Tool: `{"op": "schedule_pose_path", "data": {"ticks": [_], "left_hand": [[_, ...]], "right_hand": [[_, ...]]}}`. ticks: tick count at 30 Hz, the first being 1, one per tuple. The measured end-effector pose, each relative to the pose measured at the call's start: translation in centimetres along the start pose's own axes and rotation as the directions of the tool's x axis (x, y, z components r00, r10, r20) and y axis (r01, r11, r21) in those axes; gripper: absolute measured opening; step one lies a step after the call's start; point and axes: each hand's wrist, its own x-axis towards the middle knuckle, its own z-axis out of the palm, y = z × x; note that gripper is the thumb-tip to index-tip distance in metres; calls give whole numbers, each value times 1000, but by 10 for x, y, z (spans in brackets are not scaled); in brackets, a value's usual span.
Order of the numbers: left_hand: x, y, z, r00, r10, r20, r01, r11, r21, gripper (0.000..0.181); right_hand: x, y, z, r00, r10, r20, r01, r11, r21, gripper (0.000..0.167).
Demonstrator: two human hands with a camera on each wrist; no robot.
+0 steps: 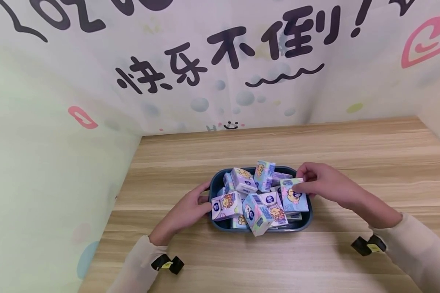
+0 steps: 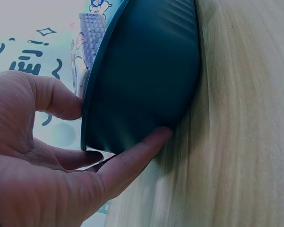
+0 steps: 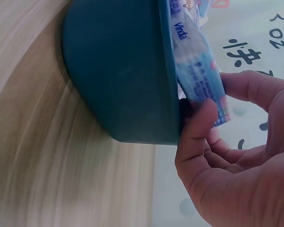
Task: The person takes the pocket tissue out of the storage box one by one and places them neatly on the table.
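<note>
A dark teal plastic basin on the table holds a heap of small tissue packs in pastel blue and purple. At the basin's left end my left hand grips the rim. In the left wrist view its thumb lies at the rim and other fingers run along the outer wall. My right hand is at the right end, pinching a blue tissue pack between thumb and fingers. In the right wrist view this tissue pack leans out over the rim, its lower part hidden by the basin.
Several other packs stick up above the rim, among them a purple pack and a tilted blue one. The wood-grain table ends at a printed backdrop. A pale wall stands to the left.
</note>
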Motion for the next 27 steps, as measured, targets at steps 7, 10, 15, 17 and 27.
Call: {"op": "schedule_pose_path", "data": {"ticks": [7, 10, 15, 17, 27], "left_hand": [[1, -1, 0, 1000, 0, -6, 0, 1000, 3, 71], [1, -1, -1, 1000, -1, -9, 1, 1000, 3, 71], [2, 0, -2, 1000, -1, -6, 1, 1000, -2, 71], [2, 0, -2, 1000, -3, -10, 3, 1000, -1, 71], [0, -1, -1, 1000, -5, -5, 5, 1000, -2, 71]], "right_hand": [[-1, 7, -7, 998, -22, 54, 14, 988, 157, 38], [-2, 10, -11, 996, -38, 77, 21, 978, 208, 49], [-2, 12, -14, 995, -39, 91, 15, 967, 254, 52], [-2, 12, -14, 996, -39, 79, 17, 965, 261, 47], [-6, 21, -14, 999, -43, -28, 48, 973, 227, 22]]}}
